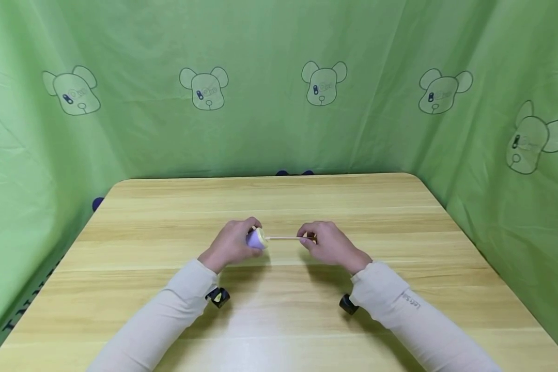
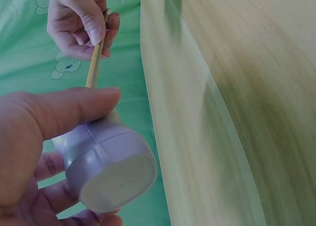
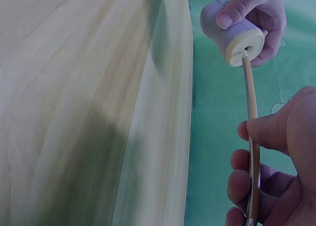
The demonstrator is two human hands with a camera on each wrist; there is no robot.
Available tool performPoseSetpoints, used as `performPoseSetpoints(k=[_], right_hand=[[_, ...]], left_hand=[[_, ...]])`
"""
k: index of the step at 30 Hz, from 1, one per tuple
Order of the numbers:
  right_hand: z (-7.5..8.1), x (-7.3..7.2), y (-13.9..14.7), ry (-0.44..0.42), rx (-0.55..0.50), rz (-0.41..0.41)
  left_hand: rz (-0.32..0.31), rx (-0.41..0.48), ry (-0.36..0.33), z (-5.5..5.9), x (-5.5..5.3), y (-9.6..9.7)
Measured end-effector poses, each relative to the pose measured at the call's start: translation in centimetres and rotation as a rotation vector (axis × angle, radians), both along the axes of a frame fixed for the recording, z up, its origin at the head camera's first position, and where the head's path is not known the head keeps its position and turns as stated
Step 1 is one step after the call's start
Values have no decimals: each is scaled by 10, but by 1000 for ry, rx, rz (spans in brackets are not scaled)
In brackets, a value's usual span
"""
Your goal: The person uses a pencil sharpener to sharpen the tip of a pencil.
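My left hand (image 1: 232, 244) grips a small lavender pencil sharpener (image 3: 228, 32) with a cream end, tilted sideways over the table. In the left wrist view its pale flat base (image 2: 121, 184) faces the camera, thumb along one side and fingers around the other. Across from it, my right hand (image 1: 329, 243) pinches a slender yellow-brown pencil (image 3: 251, 102) between thumb and fingers. The pencil's pale tip is right at the round hole in the sharpener's cream end. Near the pencil's back end a metal band shows in the right wrist view.
A wood-grain table (image 1: 279, 201) with rounded far corners lies under both hands. Green curtain (image 1: 269, 134) printed with bear heads hangs behind it and along the sides. Black wrist devices (image 1: 218, 296) hang below both light sleeves (image 1: 176, 294).
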State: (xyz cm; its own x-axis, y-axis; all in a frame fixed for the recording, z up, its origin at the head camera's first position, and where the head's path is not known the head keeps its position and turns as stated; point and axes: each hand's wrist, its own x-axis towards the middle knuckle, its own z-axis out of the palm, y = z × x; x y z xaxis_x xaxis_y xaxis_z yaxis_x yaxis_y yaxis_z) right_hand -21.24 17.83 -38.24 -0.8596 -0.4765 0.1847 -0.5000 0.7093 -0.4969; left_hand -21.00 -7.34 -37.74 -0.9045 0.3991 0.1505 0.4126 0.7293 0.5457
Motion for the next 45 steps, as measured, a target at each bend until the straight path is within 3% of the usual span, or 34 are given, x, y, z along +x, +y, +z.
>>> performPoseSetpoints(k=[8, 45], right_hand=[[0, 1, -2, -5, 12, -1], [2, 2, -7, 70, 114, 29]], left_hand=[[-29, -31, 43, -2, -1, 2], [-88, -102, 38, -2, 0, 10]])
